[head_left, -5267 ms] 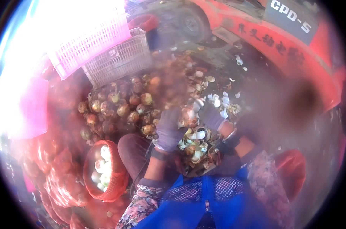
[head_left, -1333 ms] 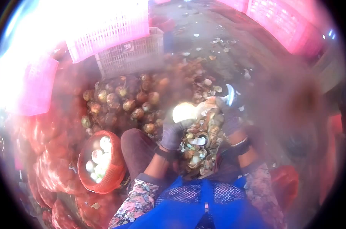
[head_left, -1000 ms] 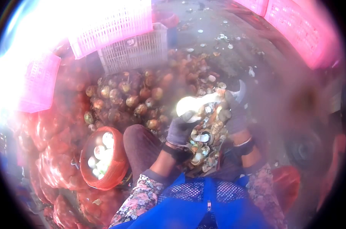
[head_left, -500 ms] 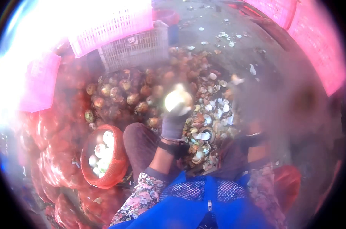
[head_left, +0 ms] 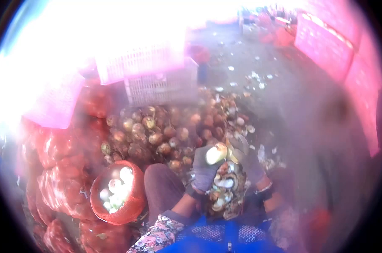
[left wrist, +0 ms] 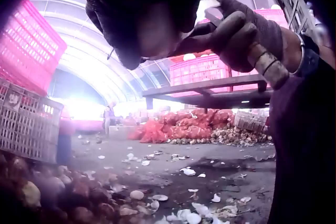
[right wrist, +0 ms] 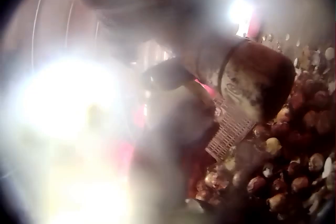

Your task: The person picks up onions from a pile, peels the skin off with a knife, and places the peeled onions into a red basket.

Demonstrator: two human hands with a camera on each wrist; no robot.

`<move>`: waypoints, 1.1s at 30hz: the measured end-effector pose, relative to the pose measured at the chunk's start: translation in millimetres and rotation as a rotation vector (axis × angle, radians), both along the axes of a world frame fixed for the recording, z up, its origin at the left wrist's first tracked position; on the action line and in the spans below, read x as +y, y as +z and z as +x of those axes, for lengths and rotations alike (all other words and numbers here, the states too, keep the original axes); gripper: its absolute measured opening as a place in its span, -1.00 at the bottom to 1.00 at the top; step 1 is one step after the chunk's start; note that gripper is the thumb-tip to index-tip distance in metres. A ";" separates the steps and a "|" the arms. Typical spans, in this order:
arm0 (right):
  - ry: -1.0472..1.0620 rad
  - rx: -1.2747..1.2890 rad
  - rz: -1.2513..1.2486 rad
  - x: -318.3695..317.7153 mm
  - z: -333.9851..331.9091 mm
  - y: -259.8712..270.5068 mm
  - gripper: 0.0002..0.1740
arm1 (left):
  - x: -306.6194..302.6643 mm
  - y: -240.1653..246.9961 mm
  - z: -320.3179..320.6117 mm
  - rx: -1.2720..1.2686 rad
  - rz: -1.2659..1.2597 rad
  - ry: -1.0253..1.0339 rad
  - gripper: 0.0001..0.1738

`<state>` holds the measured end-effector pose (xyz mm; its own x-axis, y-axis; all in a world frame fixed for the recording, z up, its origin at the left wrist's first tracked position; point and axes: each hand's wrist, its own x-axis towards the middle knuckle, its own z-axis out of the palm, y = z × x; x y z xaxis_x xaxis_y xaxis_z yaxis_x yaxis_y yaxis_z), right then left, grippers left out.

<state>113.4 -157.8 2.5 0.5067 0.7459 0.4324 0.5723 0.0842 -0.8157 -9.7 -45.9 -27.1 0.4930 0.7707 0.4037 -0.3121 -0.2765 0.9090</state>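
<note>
My gloved left hand [head_left: 203, 169] holds an onion [head_left: 216, 154], pale and partly peeled, up over the pile of peelings [head_left: 224, 192] between my knees. Close beside it, my gloved right hand [head_left: 251, 164] grips a knife; its wooden handle [left wrist: 266, 64] sticks out below the curled fingers in the left wrist view. The blade is mostly hidden there by the hands. Right at the onion, a strip of yellowish skin [head_left: 233, 156] lies by the right fingers. Blur and glare cover much of the right wrist view, where the knife handle's end [right wrist: 257, 79] shows large.
A heap of unpeeled onions [head_left: 157, 135] lies ahead, with a grey crate [head_left: 161, 86] behind it. By my left knee stands a red basket [head_left: 138, 198] of peeled onions. Red mesh sacks [head_left: 58, 185] fill the left side; pink crates [head_left: 325, 46] are stacked far right.
The pale onion went from both hands to the left alone, while the right hand swung outward with peel. Now both hands are together at an onion. The head view has tilted up.
</note>
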 end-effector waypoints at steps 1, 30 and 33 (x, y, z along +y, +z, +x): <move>0.029 -0.031 0.034 0.0 1.4 1.8 -0.64 | 3.6 5.7 2.2 0.002 0.014 0.025 -0.34; 0.005 0.520 -0.167 -6.6 -23.1 56.1 -0.51 | 22.0 2.0 -15.6 -0.128 -0.685 -0.401 -0.73; 0.059 -0.023 0.044 6.0 -15.3 21.5 -0.42 | 18.7 -19.6 -16.7 -0.075 -0.654 -0.377 -0.47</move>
<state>98.1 -151.8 24.1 0.4519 0.7540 0.4767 0.5840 0.1539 -0.7970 -26.4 -27.1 -46.7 0.7599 0.6491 -0.0350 -0.3463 0.4498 0.8232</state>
